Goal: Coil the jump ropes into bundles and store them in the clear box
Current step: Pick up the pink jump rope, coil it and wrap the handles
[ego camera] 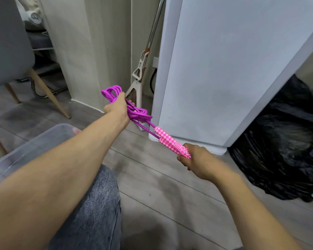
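Note:
A purple jump rope (137, 114) with two pink-and-white patterned handles (168, 139) is held in the air over the floor. My left hand (118, 107) grips the coiled loops of the cord, with loops sticking out above my fist. My right hand (197, 159) grips the ends of both handles, which lie side by side. The cord runs taut between my two hands. The clear box (43, 139) stands on the floor at the lower left, partly hidden behind my left forearm.
A white cabinet (224, 69) stands right behind the rope, with a black rubbish bag (282, 147) to its right. A mop (141, 69) leans in the corner. A grey chair with wooden legs (51, 98) stands at the left. My knee in grey jeans (98, 204) is below.

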A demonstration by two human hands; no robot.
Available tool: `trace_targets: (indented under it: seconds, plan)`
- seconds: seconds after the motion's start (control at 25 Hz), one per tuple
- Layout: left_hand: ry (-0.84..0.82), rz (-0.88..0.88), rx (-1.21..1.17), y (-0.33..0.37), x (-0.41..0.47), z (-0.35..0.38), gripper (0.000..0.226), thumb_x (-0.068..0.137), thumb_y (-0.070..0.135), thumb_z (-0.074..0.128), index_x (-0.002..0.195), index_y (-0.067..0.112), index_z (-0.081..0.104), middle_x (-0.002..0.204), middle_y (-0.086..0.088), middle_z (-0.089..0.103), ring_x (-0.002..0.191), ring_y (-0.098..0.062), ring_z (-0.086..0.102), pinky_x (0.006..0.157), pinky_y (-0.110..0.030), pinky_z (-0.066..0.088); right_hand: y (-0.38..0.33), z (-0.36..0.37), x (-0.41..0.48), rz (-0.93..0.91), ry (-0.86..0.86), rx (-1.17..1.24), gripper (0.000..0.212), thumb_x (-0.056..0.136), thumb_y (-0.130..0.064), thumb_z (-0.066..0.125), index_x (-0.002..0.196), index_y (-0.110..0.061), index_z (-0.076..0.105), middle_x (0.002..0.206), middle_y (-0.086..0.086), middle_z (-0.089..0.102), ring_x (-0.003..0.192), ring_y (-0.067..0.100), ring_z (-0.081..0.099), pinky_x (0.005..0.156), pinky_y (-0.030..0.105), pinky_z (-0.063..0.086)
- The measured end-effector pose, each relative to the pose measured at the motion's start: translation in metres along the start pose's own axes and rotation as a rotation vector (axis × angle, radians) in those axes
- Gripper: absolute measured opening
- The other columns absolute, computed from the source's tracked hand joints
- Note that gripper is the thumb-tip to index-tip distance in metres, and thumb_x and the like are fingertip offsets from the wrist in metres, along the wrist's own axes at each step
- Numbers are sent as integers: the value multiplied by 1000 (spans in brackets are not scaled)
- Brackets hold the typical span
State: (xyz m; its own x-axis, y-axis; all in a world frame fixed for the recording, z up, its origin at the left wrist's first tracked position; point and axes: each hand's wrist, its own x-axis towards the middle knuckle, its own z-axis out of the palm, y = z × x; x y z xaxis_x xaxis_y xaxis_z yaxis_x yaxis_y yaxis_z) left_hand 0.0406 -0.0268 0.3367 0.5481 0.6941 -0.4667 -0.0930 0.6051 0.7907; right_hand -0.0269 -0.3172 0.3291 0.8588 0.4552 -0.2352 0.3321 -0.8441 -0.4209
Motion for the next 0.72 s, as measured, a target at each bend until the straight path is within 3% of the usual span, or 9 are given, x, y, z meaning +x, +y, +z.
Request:
trace_targets:
  seconds: [0.12, 0.24, 0.32, 0.44, 0.56, 0.64, 0.72]
  plan:
    - [-191, 184, 177, 2, -19, 5, 28, 78, 22, 80, 93, 10, 60, 79, -7, 67, 68, -25, 68, 76, -46, 62, 3, -7, 5, 36, 111, -135, 17, 96, -45, 52, 99, -27, 50, 92, 2, 63, 86, 28, 60, 69, 38, 48]
    - [-415, 280, 528, 0, -38, 6, 64, 66, 43, 84, 112, 10, 55, 100, -15, 69, 81, -29, 72, 80, -48, 61, 1, -12, 9, 48, 248, -314, 21, 93, -34, 55, 107, -20, 47, 96, 4, 60, 87, 31, 59, 66, 37, 42]
    - [-565, 324, 750, -6, -55, 8, 58, 71, 37, 76, 116, 13, 47, 108, -20, 66, 83, -31, 71, 83, -50, 59, -2, -11, 10, -9, 387, -450, 23, 88, -24, 62, 103, -15, 48, 91, 3, 58, 83, 30, 57, 66, 36, 34]
    - [-827, 430, 894, -14, -77, 14, 40, 85, 18, 60, 123, 17, 47, 104, -20, 67, 92, -36, 70, 88, -54, 56, 0, -12, 14, -38, 590, -625, 27, 70, -5, 75, 87, -18, 59, 79, 0, 57, 74, 27, 53, 65, 34, 26]
    - [-1133, 625, 1026, -20, -91, 13, 50, 89, 11, 63, 134, 28, 50, 107, -4, 66, 96, -23, 68, 91, -42, 56, 3, -15, 19, -70, 740, -500, 29, 63, 1, 79, 82, -16, 66, 82, 4, 56, 75, 28, 53, 63, 34, 31]
    - [-1230, 743, 1172, -20, -100, 11, 68, 85, 18, 67, 144, 37, 39, 118, 4, 61, 101, -18, 62, 92, -34, 52, 1, -16, 21, -98, 799, -433, 31, 60, 2, 81, 83, -12, 66, 82, 6, 56, 74, 29, 54, 63, 35, 35]
    - [-1233, 877, 1337, -19, -103, 8, 95, 74, 33, 76, 151, 40, 20, 124, 5, 56, 105, -18, 57, 94, -36, 48, -5, -12, 24, -121, 812, -362, 33, 59, 2, 83, 85, -10, 65, 82, 8, 57, 73, 30, 55, 62, 35, 36]
